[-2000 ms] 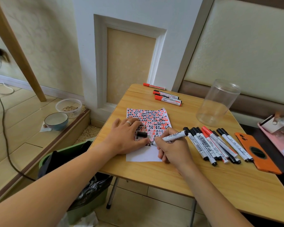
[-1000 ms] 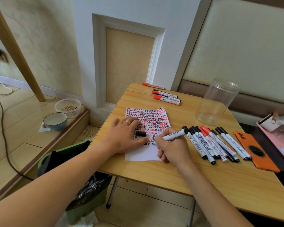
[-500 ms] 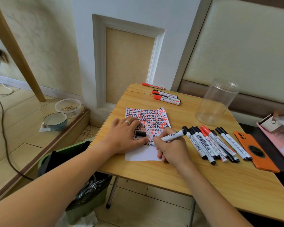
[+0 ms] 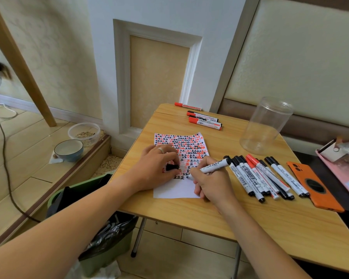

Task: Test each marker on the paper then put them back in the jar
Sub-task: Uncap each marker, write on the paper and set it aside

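A white paper (image 4: 181,150) covered in red and black marks lies on the wooden table (image 4: 189,210). My right hand (image 4: 212,184) grips an uncapped white marker (image 4: 214,167) with its tip on the paper's lower marks. My left hand (image 4: 155,168) rests on the paper and pinches the black cap (image 4: 172,167). A row of several capped markers (image 4: 260,178), black and red, lies to the right. Three more markers (image 4: 205,120) lie at the table's far edge. The clear jar (image 4: 264,125) stands at the back right, with nothing visible inside.
An orange phone (image 4: 314,186) lies face down right of the marker row, and a pink tray (image 4: 343,160) sits at the right edge. A green bin with a black bag (image 4: 93,224) stands under the table's left side. Two bowls (image 4: 69,150) sit on the floor step.
The marker tip has crept slightly left along the paper's lower marks. My left hand's fingers have curled closer around the cap. The view shifted a little.
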